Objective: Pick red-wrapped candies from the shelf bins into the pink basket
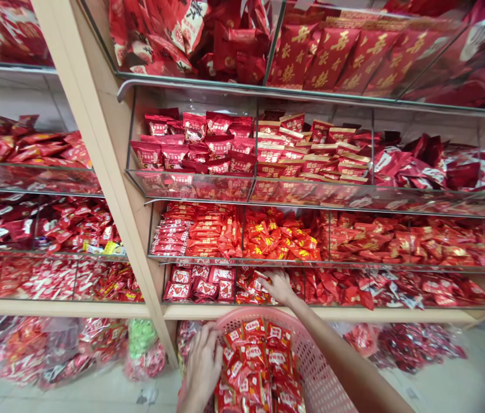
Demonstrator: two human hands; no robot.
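Note:
A pink perforated basket [317,358] stands low in front of me, holding neat rows of red candy packets [253,355]. My left hand [202,361] is at the basket's left side, its bent fingers closed over the rim. Beyond the basket, my right hand [279,285] reaches into the lowest shelf's second compartment. Its fingers stretch left over small red-and-white packets [248,287]; no packet is visibly lifted. Left of that compartment lie dark red packets with heart labels [203,282].
Shelves with glass fronts hold many red sweet packets, such as gold-printed pouches [330,54] at the top. A wooden upright [100,137] divides the shelving. Below the bottom wooden edge [375,314], clear bags of packets [414,344] rest on the tiled floor.

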